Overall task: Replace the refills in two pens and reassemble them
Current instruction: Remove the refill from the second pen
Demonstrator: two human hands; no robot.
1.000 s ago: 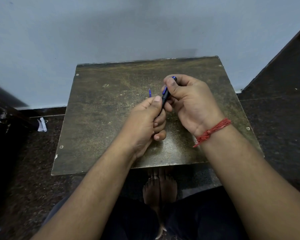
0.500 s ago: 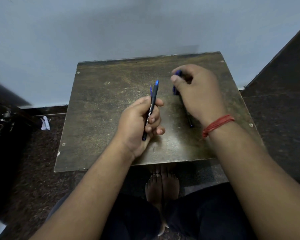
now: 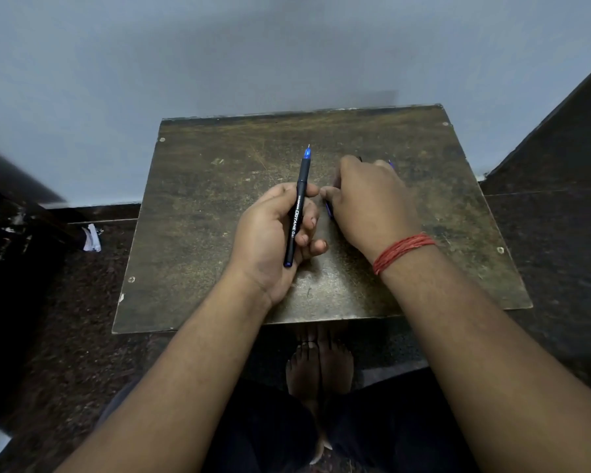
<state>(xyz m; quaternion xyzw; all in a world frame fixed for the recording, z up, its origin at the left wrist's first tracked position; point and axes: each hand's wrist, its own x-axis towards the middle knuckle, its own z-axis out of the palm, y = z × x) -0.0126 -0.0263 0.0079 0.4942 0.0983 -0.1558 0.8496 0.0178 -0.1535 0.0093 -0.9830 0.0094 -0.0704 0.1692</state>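
Left hand (image 3: 273,233) grips uncapped black pen (image 3: 297,208) above table (image 3: 198,213) centre, tip pointing far. Right hand (image 3: 372,203), just right of it, curls knuckles-up over blue part (image 3: 329,210); grasp cannot be confirmed

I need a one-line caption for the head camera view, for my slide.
Left hand holds an uncapped black pen tip-up above a worn table, while the right hand reaches down over other pen parts.

Worn brown table (image 3: 198,233) against pale blue-grey wall (image 3: 219,52) — dark speckled floor (image 3: 560,233), dim light
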